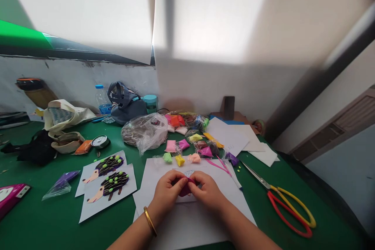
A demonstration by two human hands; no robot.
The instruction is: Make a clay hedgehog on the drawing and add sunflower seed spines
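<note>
A flattened piece of dark magenta modelling clay (185, 191) is pinched between my two hands, above white paper (164, 224). The thumb and fingers of my left hand (167, 189) press its left side, and a gold bangle circles that wrist. My right hand (207, 192) grips the other side with thumb and fingertips. Part of the clay is hidden behind my fingers. Just beyond my hands lie small packets of clay: a green one (167, 158), a yellow one (179, 160) and a peach one (193, 158). A pink strip (218, 167) lies near a white pen-like tool (234, 175).
Large scissors (278, 195) with red and yellow handles lie partly spread at right. Two cards with clay hedgehogs (109, 189) are at left. Behind stand a plastic bag (149, 131), a blue bag (127, 105), a water bottle (104, 105) and a phone (229, 108). Paper sheets (231, 136) lie back right.
</note>
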